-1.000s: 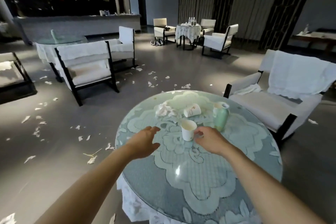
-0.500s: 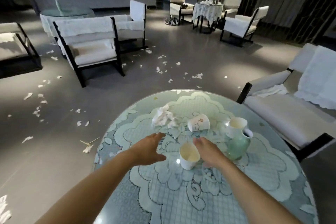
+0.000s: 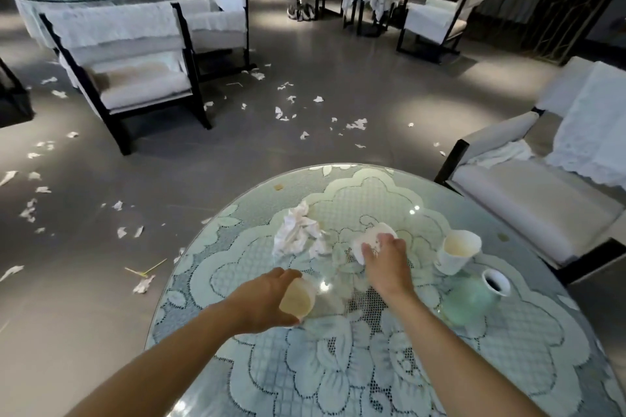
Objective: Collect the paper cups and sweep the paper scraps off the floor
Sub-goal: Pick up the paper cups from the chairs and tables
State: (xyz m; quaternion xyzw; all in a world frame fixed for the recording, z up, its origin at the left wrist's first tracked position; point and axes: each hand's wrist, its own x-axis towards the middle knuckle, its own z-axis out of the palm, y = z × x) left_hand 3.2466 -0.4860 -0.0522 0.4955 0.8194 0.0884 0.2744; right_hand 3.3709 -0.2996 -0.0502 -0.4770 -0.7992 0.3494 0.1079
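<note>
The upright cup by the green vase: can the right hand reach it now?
Probably yes: only bare table lies between the right hand and the upright cup; the green vase stands aside. But that hand grips the tipped cup.

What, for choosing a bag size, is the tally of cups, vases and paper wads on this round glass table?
White paper cups: 3
Crumpled white paper wads: 1
Pale green ceramic vases: 1
Total: 5

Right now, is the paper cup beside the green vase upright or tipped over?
Upright: the paper cup stands on its base beside the green vase, open mouth facing up.
</note>
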